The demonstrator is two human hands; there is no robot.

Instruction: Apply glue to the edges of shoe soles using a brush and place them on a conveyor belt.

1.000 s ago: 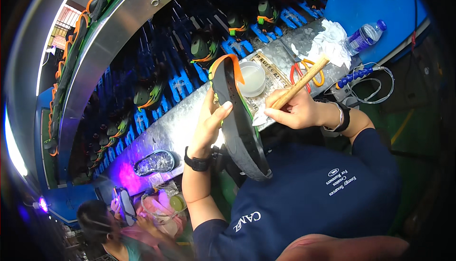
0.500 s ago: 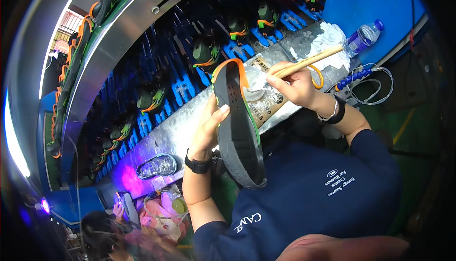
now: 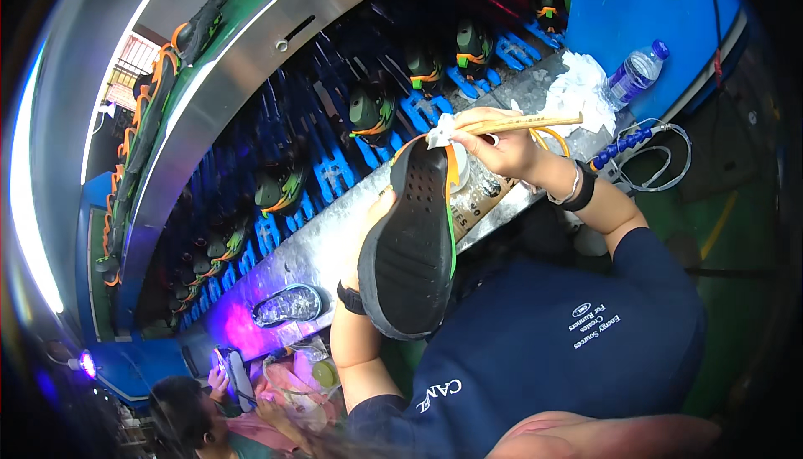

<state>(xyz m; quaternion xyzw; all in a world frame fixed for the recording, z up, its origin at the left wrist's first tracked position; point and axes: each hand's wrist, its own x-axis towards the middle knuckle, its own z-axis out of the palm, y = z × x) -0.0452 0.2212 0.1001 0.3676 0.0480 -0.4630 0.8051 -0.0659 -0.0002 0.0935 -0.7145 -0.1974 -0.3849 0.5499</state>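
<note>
My left hand (image 3: 374,223) holds a shoe (image 3: 411,242) upright, its black studded sole facing me, with an orange and green rim. My right hand (image 3: 502,145) grips a wooden-handled brush (image 3: 510,123) whose pale tip rests on the toe end of the shoe's rim. A black band sits on each wrist. Behind the shoe stands a clear container (image 3: 478,187) on the metal ledge (image 3: 309,250).
Several dark green and orange shoes (image 3: 372,112) ride on blue holders along a conveyor behind the ledge. A water bottle (image 3: 633,73), white rags (image 3: 577,91) and a coiled blue-handled hose (image 3: 637,140) lie at right. Another person (image 3: 188,413) sits lower left near a purple light.
My left hand has raised and turned the shoe so its sole faces me more fully. My right hand has swung the brush up from the container to the toe of the shoe.
</note>
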